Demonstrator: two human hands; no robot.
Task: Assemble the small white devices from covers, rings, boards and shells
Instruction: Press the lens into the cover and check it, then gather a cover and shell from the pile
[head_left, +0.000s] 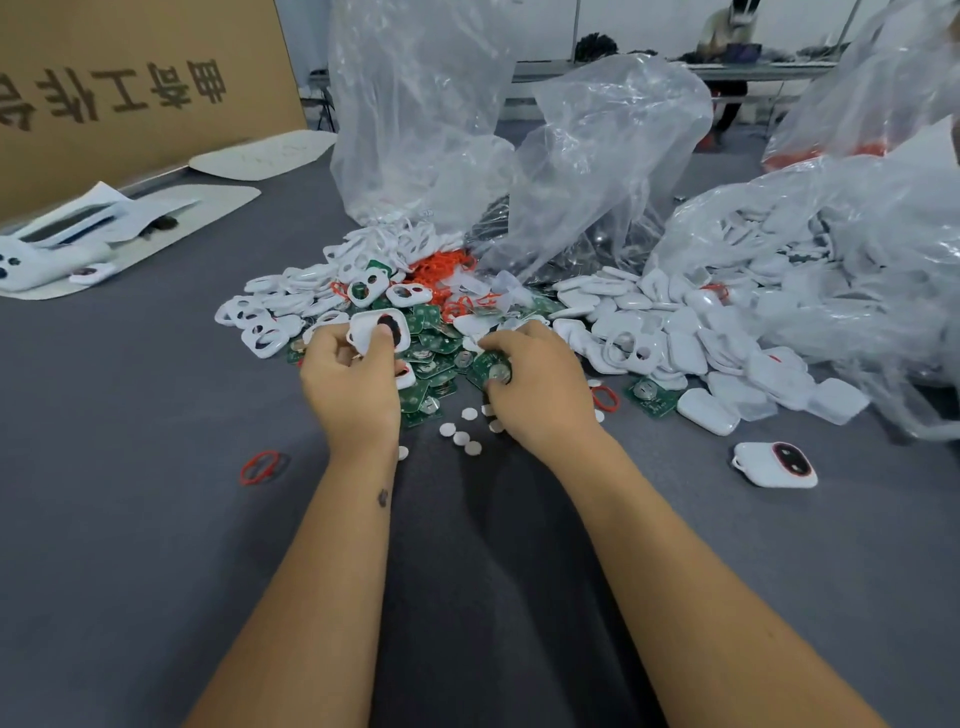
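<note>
Left hand (349, 376) pinches a white cover (375, 331) upright, openings facing the camera; right hand (537, 387) grips a green board (492, 370).

Flat grey cloth tabletop (156, 519) showing plain, small white plastic covers (270, 306) showing pale, square green circuit boards (431, 338) showing silver discs, thin orange-red rubber rings (441, 265) glowing bright, clear plastic bags (613, 156) glinting, brown cardboard sheet (130, 78) bearing dark characters

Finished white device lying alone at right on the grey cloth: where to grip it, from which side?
The finished device lies flat and apart from the pile, so come from above and pinch its two long edges. Its rounded body is bare there. Avoid the red-ringed dark window on top and the small loop at its left end.
</note>
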